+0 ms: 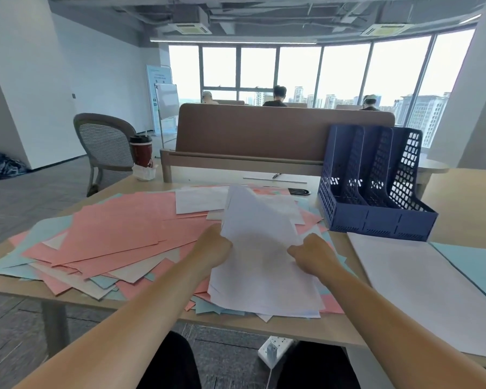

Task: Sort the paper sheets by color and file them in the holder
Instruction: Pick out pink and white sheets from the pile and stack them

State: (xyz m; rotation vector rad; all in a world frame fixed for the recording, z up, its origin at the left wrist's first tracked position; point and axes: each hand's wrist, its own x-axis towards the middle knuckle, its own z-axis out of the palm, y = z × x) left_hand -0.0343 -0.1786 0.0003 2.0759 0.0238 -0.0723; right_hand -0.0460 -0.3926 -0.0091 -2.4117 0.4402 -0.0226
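Gripping thin white paper sheets [261, 262] with left hand [216, 245] and right hand [312, 254], fingers curled tight, above messy pink and blue paper sheets [118, 226] on the pale wooden bench [334, 328].

Loose sheets [110, 237] cover the desk [460, 217] at my left, and lifted white sheets [258, 234] block the middle. Ahead right stands the blue holder [376, 192], slots open upward, a white stack [418, 290] before it.

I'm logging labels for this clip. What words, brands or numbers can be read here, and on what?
Nothing here reads clearly.
On the standing banner: print too small to read.
On the red cup: white mark, too blurred.
On the white sheets: faint print, too blurred.
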